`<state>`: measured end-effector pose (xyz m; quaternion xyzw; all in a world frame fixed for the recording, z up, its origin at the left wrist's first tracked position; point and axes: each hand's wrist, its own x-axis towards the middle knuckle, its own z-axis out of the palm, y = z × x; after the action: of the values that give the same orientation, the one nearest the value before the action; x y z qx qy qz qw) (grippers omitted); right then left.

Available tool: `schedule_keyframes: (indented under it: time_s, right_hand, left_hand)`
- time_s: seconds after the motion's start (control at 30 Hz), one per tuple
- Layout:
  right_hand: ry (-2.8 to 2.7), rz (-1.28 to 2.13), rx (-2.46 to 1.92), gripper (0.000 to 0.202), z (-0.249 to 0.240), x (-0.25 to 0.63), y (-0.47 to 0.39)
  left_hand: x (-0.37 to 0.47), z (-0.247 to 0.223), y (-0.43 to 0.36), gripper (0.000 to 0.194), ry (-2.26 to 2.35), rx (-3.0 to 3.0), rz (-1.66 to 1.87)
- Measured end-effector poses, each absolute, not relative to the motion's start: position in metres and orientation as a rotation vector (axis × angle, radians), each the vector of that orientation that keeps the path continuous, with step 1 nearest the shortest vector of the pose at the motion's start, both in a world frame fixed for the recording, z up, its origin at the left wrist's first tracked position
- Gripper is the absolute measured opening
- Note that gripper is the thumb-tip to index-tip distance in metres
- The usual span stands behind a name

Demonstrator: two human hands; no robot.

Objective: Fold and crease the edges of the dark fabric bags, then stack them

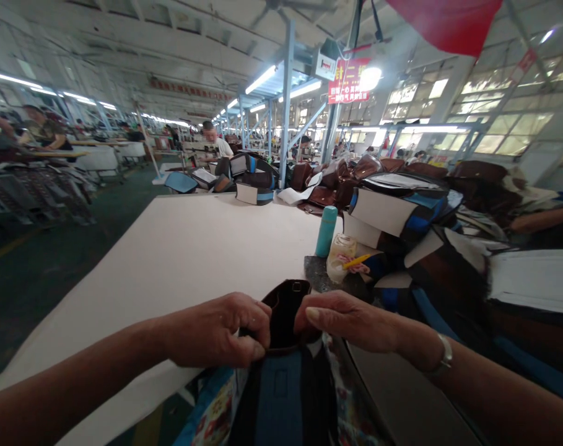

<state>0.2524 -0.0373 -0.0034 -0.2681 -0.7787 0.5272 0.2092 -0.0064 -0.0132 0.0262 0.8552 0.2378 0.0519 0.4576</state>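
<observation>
A black bag with a blue stripe (281, 396) lies at the table's near edge, close to my body, with its dark mouth showing brown edging and a small metal fitting near the far tip. My left hand (225, 331) is closed, pinching the left rim of this mouth between thumb and fingers. From the other side, my right hand (341, 316) grips the right rim, its fingertips curled into the mouth and partly hidden. A bracelet (445, 353) circles my right wrist.
The white table (216, 241) stretches ahead. On its right stand a teal bottle (326, 232) and a glue-smeared jar (339, 257) with a yellow-handled tool (357, 261). Piled bags (392, 210) crowd the right side. A co-worker (218, 142) is beyond the far edge.
</observation>
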Motion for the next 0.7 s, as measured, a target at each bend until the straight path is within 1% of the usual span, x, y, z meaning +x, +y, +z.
schedule_keyframes:
  time_s: [0.03, 0.1, 0.2, 0.23, 0.4, 0.53, 0.63, 0.7]
  right_hand:
    - [-2.169, 1.445, -0.698, 0.032, -0.005, 0.254, -0.037]
    - [-2.216, 1.359, -0.624, 0.020, -0.008, 0.253, -0.042]
    - [-2.223, 1.242, -0.573, 0.011, -0.015, 0.242, -0.053]
    - [-2.196, 1.233, -0.577, 0.010, -0.016, 0.239, -0.056]
    - [-2.142, 1.132, -0.608, 0.006, -0.019, 0.235, -0.064]
    - [-2.258, 0.856, -0.581, 0.015, -0.021, 0.237, -0.068]
    - [-2.387, 0.663, -0.573, 0.012, -0.022, 0.236, -0.071]
    - [-2.418, 0.604, -0.592, 0.010, -0.022, 0.236, -0.072]
  left_hand:
    - [-0.009, 0.029, -0.016, 0.009, 0.594, 2.079, 0.109]
    - [-0.011, 0.036, -0.023, 0.008, 0.689, 2.055, 0.059]
    - [-0.004, 0.041, -0.038, 0.018, 0.885, 2.042, 0.004]
    - [0.000, 0.041, -0.044, 0.020, 0.920, 2.028, 0.001]
    - [0.014, 0.025, -0.064, 0.015, 0.945, 1.922, 0.081]
    - [0.019, 0.015, -0.065, 0.016, 0.981, 1.860, 0.183]
    - [0.020, 0.011, -0.064, 0.014, 1.009, 1.828, 0.201]
    - [0.021, 0.009, -0.064, 0.011, 1.003, 1.814, 0.212]
